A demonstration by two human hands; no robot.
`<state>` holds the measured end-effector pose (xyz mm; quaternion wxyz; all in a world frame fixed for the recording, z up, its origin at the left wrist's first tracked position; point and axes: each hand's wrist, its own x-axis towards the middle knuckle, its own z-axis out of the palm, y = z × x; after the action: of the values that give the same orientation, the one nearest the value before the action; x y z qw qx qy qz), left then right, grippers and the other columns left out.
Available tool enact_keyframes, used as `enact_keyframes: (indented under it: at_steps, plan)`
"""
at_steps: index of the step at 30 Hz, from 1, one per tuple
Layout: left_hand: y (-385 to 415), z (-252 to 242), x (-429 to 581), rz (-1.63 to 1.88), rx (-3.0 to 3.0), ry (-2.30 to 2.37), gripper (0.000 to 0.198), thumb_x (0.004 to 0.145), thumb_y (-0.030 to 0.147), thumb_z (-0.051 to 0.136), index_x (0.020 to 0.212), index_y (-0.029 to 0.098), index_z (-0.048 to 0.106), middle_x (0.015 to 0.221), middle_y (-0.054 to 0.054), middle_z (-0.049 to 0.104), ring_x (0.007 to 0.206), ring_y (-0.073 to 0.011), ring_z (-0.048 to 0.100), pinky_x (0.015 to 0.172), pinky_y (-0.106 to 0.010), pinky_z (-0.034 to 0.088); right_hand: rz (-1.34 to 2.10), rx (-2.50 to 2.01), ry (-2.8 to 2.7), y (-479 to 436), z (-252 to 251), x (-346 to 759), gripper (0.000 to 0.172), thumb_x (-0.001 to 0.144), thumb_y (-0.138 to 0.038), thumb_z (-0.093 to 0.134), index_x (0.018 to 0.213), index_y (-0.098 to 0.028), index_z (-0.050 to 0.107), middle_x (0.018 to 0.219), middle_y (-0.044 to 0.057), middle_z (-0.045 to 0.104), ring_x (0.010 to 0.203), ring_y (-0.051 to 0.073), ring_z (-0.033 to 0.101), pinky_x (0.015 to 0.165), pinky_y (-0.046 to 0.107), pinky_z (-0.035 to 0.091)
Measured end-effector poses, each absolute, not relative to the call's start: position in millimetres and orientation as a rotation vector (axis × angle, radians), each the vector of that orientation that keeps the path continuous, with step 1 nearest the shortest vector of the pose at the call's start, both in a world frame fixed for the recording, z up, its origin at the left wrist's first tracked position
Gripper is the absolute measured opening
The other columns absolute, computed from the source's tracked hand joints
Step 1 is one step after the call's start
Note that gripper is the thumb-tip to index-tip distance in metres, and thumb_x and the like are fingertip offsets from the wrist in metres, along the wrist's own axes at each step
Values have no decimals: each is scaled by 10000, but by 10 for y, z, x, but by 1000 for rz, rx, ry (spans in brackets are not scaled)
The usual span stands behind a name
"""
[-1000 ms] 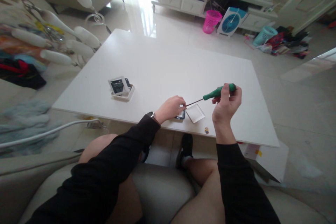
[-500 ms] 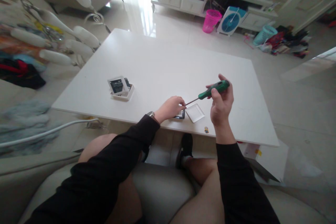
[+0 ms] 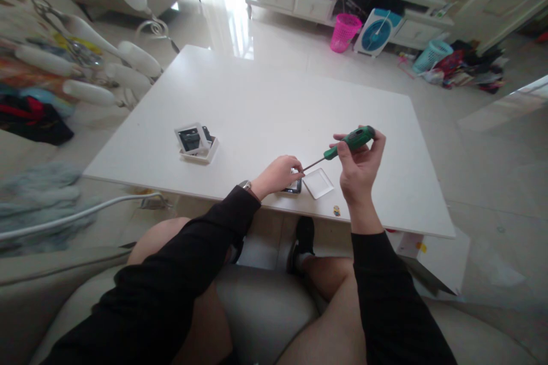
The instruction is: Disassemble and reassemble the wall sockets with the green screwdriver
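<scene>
My right hand [image 3: 362, 168] is closed round a screwdriver with a green and black handle [image 3: 353, 142]. The shaft slants down to the left, and its tip meets the fingertips of my left hand [image 3: 280, 174]. Thumb and fingers of that hand are pinched together at the tip; what they hold is too small to make out. Partly hidden below them lies a small dark device with a pale edge [image 3: 293, 187], near the table's front edge. Right of it, a square white cover [image 3: 318, 183] lies flat on the table.
On the left of the white table [image 3: 265, 108], a white frame with a dark middle [image 3: 190, 138] leans on a shallow white box [image 3: 205, 155]. A small yellow and blue sticker [image 3: 336, 211] is near the front edge. A white metal lamp-like fixture [image 3: 132, 57] stands beyond the left edge.
The fingers of my right hand have shifted round the screwdriver handle, and the wrist has turned slightly. My left hand stays at the tip, almost unmoved.
</scene>
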<state>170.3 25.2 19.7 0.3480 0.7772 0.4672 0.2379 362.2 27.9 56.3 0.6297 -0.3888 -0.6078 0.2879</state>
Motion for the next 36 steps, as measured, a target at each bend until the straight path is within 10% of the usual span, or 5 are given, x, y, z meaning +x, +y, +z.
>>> enact_keyframes:
  at_steps: [11, 22, 36]
  plan:
    - [325, 149, 1383, 140, 2140, 1321, 866, 592, 391, 945, 1334, 150, 569, 1322, -168, 643, 1248, -346, 602, 1034, -398, 490, 650, -904, -1352, 246, 608, 3586, 486, 927, -451, 762, 1278, -344, 443, 1084, 27, 708, 973, 211, 743, 812, 400, 675]
    - [256, 112, 1473, 85, 2242, 1365, 561, 658, 264, 867, 1097, 182, 529, 1143, -118, 663, 1065, -288, 640, 878, -349, 499, 670, -886, -1321, 224, 619, 3520, 501, 919, -482, 762, 1276, -339, 441, 1120, 25, 690, 1017, 212, 744, 767, 361, 678]
    - [201, 71, 1549, 257, 2299, 1298, 625, 633, 282, 917, 1077, 217, 481, 1186, -92, 601, 1109, -297, 582, 921, -410, 523, 728, -942, -1472, 115, 523, 3350, 494, 947, -478, 726, 1321, -352, 429, 1091, 34, 715, 1051, 225, 746, 824, 394, 659]
